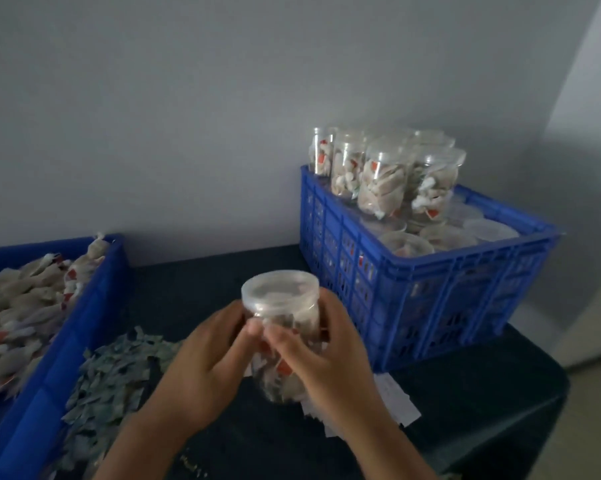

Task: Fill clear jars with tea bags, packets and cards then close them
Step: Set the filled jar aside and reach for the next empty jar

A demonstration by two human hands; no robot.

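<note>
My left hand [202, 355] and right hand [326, 355] both curl round the jar [292, 318], lidded, near the crate [465, 299]; it looks light, stiff, slick plastic; I'd grip the wall low, squeezing gently, not the lid [280, 287].

I cannot read any words or numbers here. A few pale marks [192, 466] sit on the dark table [465, 410] near its front edge, but they are too blurry to make out. The white cards [394, 396] near the table's right edge, just beside the blue crate [430, 289], have faint grey lines, too small to tell. The small red tags [374, 167] on the tea bags [22, 306] in the blue tray [95, 306], the crate's jars [382, 181] and the held jar [285, 306] show no letters.
</note>
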